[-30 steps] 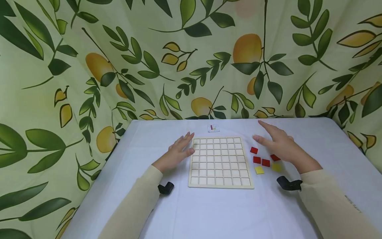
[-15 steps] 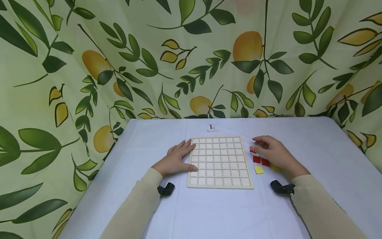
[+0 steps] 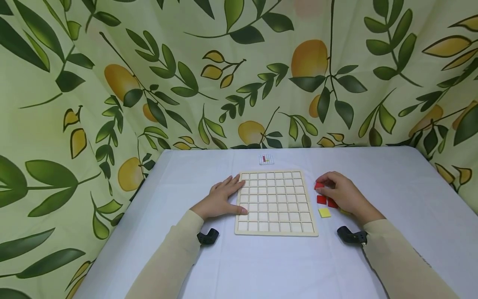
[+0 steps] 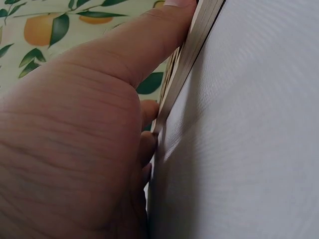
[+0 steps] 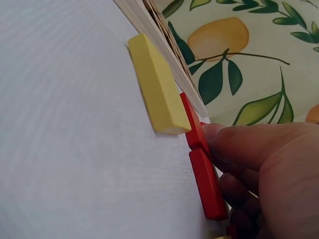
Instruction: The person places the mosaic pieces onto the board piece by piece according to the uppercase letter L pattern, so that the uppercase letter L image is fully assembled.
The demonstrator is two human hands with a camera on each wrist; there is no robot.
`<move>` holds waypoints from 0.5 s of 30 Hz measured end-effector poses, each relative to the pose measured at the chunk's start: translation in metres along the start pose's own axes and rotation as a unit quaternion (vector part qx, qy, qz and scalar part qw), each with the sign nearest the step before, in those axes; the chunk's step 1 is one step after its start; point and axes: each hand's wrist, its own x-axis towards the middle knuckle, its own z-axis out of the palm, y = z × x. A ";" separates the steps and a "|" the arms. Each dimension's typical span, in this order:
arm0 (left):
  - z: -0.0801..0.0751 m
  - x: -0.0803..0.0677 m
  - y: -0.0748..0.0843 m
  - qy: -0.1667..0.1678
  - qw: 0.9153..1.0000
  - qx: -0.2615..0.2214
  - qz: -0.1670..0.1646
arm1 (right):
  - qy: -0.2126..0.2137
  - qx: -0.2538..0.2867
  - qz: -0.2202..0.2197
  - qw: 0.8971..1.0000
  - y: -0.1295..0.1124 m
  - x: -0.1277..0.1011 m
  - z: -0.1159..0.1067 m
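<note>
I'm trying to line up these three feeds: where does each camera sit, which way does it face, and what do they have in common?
Head: worn on the head, facing forward and down at the table; shows both sleeves, left hand on the wooden grid board, right hand on a red tile.
Left wrist: low at the table, facing along the palm and thumb against the board's edge.
Right wrist: low, facing fingertips touching red tiles beside a yellow tile.
Shared: the board, tiles and leaf curtain.
</note>
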 end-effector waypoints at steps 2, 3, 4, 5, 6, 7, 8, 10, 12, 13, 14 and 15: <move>0.001 0.000 -0.001 0.000 1.000 -0.001 0.001 | 0.000 0.003 0.009 1.000 -0.001 -0.001 0.001; 0.002 0.000 -0.001 0.000 1.000 0.000 0.001 | 0.002 0.003 0.012 1.000 -0.002 -0.001 0.002; 0.002 0.000 -0.002 0.000 1.000 0.001 0.001 | 0.004 0.002 0.012 1.000 -0.003 -0.002 0.002; 0.002 0.001 -0.002 -0.001 1.000 0.001 0.001 | 0.006 0.001 0.012 1.000 -0.004 -0.002 0.002; 0.002 0.001 -0.002 0.000 1.000 0.002 0.002 | 0.008 -0.002 0.010 1.000 -0.005 -0.002 0.003; 0.001 0.001 -0.002 0.000 1.000 0.002 0.003 | 0.011 -0.005 0.007 1.000 -0.007 -0.002 0.003; 0.001 0.000 -0.002 0.000 1.000 0.001 0.004 | 0.014 -0.010 0.001 1.000 -0.009 -0.002 0.004; 0.000 0.000 -0.001 0.001 1.000 0.002 0.005 | 0.017 -0.014 -0.008 1.000 -0.013 -0.002 0.005; -0.001 0.000 -0.001 0.001 1.000 0.000 0.007 | 0.019 -0.012 -0.014 1.000 -0.017 -0.002 0.006; -0.001 0.000 -0.001 0.001 1.000 0.000 0.007 | 0.018 -0.005 -0.013 1.000 -0.019 -0.002 0.006; -0.002 0.000 -0.001 0.001 1.000 0.000 0.007 | 0.017 0.002 -0.013 1.000 -0.021 -0.003 0.006; -0.002 0.000 -0.001 0.002 1.000 0.000 0.008 | 0.015 0.009 -0.013 1.000 -0.024 -0.003 0.006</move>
